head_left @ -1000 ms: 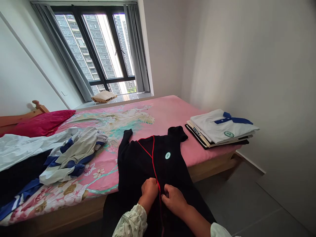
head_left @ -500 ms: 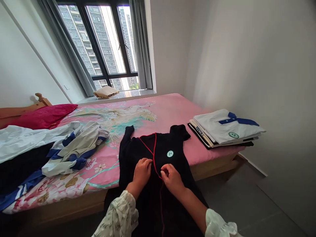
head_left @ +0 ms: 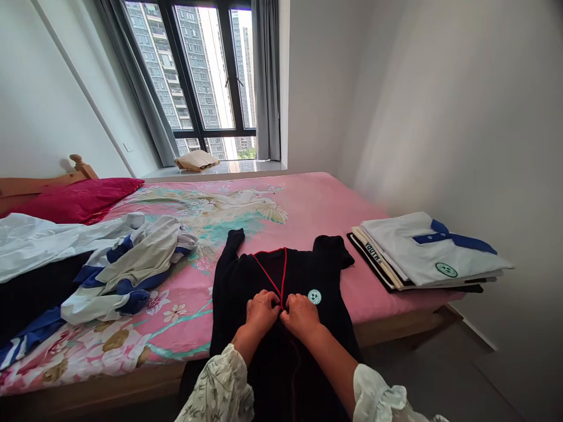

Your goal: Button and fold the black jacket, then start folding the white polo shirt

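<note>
A black garment [head_left: 237,281] with red piping and a round green badge lies spread on the near edge of the pink bed [head_left: 308,205], its lower part hanging over the side. My left hand [head_left: 260,313] and my right hand [head_left: 301,316] sit side by side at its red-edged front opening, just below the neckline. Both hands have their fingers curled and pinched on the fabric edges, pulling them together.
A folded stack of clothes [head_left: 433,258], a white shirt with a blue collar on top, sits at the bed's right corner. A loose pile of white, blue and dark clothes [head_left: 101,269] covers the left. A red pillow [head_left: 74,199] lies by the headboard. The grey floor is at the right.
Both hands have travelled up the garment's front opening from near the bed edge to just below the neckline, and have come closer together. The view has shifted slightly.
</note>
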Demonstrator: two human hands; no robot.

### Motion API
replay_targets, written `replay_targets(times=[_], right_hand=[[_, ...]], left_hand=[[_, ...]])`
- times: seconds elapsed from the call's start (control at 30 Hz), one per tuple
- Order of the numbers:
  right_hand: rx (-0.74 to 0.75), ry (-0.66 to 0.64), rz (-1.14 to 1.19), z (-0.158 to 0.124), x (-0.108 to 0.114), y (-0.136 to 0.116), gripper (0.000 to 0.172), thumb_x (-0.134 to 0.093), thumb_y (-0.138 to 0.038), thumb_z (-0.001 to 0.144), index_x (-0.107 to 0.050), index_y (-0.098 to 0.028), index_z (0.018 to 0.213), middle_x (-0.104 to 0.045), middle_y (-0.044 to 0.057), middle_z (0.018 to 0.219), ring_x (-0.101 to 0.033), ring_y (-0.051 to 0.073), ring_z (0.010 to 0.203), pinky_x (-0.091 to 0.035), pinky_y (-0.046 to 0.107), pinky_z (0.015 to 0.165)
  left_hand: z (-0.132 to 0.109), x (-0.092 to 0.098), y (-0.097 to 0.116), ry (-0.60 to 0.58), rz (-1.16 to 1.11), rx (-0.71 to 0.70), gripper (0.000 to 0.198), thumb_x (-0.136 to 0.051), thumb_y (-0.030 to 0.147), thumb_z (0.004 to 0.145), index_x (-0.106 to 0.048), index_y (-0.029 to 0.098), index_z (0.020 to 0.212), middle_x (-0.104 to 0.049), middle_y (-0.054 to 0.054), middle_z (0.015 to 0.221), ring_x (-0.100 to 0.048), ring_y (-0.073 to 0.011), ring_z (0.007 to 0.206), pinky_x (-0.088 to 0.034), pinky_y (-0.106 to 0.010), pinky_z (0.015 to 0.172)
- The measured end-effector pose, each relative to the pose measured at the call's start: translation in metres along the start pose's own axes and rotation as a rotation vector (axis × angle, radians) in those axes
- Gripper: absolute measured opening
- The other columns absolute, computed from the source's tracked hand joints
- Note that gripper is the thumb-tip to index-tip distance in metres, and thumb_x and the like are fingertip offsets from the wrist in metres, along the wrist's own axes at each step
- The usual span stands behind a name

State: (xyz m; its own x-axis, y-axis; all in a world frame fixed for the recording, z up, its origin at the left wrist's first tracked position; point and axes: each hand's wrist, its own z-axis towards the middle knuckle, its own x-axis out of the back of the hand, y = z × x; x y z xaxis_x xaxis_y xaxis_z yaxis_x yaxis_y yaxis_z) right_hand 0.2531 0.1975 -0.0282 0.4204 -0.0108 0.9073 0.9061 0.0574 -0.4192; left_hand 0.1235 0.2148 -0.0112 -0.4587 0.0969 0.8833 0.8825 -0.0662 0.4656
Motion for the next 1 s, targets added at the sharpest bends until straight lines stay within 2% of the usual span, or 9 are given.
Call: replay_targets(times=[0.1,0.2,0.33,0.4,0.47,0.6,0.77,0.9,1.0], right_hand=[[-0.027,-0.014,0.015,0.005,-0.001,0.001,0.021,-0.055,-0.033,0.074,-0.063,-0.015,0.082,-0.065,0.012,0.087,-0.059,0.025,0.085,-0.041,0.031,0.069],[-0.074,-0.028,0.08,0.01,-0.001,0.007,0.014,-0.052,-0.028,0.075,-0.062,-0.018,0.076,-0.066,0.006,0.081,-0.059,0.018,0.076,-0.038,0.027,0.063],[-0.167,0.01,0.469,0.011,0.0,0.017,0.019,-0.047,-0.032,0.079,-0.06,-0.02,0.074,-0.063,0.001,0.068,-0.055,0.014,0.062,-0.038,0.025,0.058],[-0.125,0.054,0.661,0.011,0.0,0.018,0.02,-0.048,-0.035,0.079,-0.059,-0.019,0.073,-0.062,0.002,0.067,-0.054,0.015,0.062,-0.041,0.026,0.059],[-0.076,0.061,0.752,0.009,-0.002,0.016,0.021,-0.049,-0.036,0.078,-0.059,-0.018,0.074,-0.062,0.002,0.068,-0.054,0.016,0.064,-0.042,0.026,0.06],[-0.088,0.048,0.739,0.007,-0.01,0.012,0.026,-0.051,-0.04,0.079,-0.063,-0.017,0.077,-0.064,0.004,0.071,-0.055,0.017,0.065,-0.043,0.027,0.062],[0.007,-0.01,0.808,0.009,-0.013,0.02,0.031,-0.045,-0.039,0.085,-0.065,-0.016,0.078,-0.066,0.006,0.081,-0.058,0.018,0.079,-0.045,0.028,0.074],[-0.045,-0.124,0.775,0.015,-0.011,0.023,0.017,-0.052,-0.03,0.078,-0.064,-0.017,0.081,-0.064,0.002,0.073,-0.056,0.015,0.067,-0.044,0.025,0.063],[-0.029,-0.128,0.651,0.018,-0.011,0.02,0.011,-0.053,-0.027,0.076,-0.06,-0.018,0.075,-0.06,0.0,0.068,-0.051,0.012,0.061,-0.04,0.022,0.057]], left_hand=[[0.007,0.001,-0.001,-0.04,-0.058,0.009,0.013,-0.055,0.018,0.07,-0.067,0.024,0.074,-0.068,0.002,0.082,-0.06,-0.0142,0.082,-0.038,-0.026,0.074],[0.015,0.004,-0.006,-0.079,-0.152,0.028,0.013,-0.057,0.016,0.067,-0.067,0.022,0.07,-0.068,0.001,0.075,-0.06,-0.0134,0.075,-0.038,-0.024,0.066],[0.019,0.01,-0.006,-0.112,-0.343,0.034,0.009,-0.057,0.014,0.063,-0.065,0.019,0.066,-0.065,0.001,0.066,-0.058,-0.0122,0.065,-0.039,-0.022,0.059],[0.018,0.01,-0.004,-0.129,-0.46,0.042,0.007,-0.055,0.018,0.066,-0.062,0.018,0.066,-0.061,0.002,0.06,-0.056,-0.0112,0.057,-0.039,-0.022,0.053],[0.017,0.006,-0.004,-0.162,-0.581,0.059,0.008,-0.054,0.024,0.069,-0.06,0.018,0.068,-0.058,0.003,0.057,-0.054,-0.0107,0.051,-0.039,-0.022,0.047],[0.015,-0.009,-0.014,-0.231,-0.796,0.104,0.013,-0.054,0.029,0.07,-0.056,0.016,0.072,-0.056,0.003,0.057,-0.055,-0.0099,0.049,-0.042,-0.021,0.045],[0.015,-0.016,-0.025,-0.249,-0.952,0.113,0.018,-0.059,0.033,0.067,-0.056,0.015,0.073,-0.054,0.004,0.057,-0.054,-0.0077,0.05,-0.043,-0.019,0.047],[0.015,-0.012,-0.026,-0.253,-0.983,0.107,0.019,-0.062,0.032,0.067,-0.059,0.014,0.074,-0.057,0.003,0.06,-0.056,-0.0085,0.054,-0.043,-0.019,0.047],[0.016,-0.01,-0.027,-0.282,-0.99,0.093,0.023,-0.064,0.035,0.066,-0.06,0.014,0.075,-0.06,0.002,0.061,-0.057,-0.0097,0.055,-0.045,-0.02,0.049]])
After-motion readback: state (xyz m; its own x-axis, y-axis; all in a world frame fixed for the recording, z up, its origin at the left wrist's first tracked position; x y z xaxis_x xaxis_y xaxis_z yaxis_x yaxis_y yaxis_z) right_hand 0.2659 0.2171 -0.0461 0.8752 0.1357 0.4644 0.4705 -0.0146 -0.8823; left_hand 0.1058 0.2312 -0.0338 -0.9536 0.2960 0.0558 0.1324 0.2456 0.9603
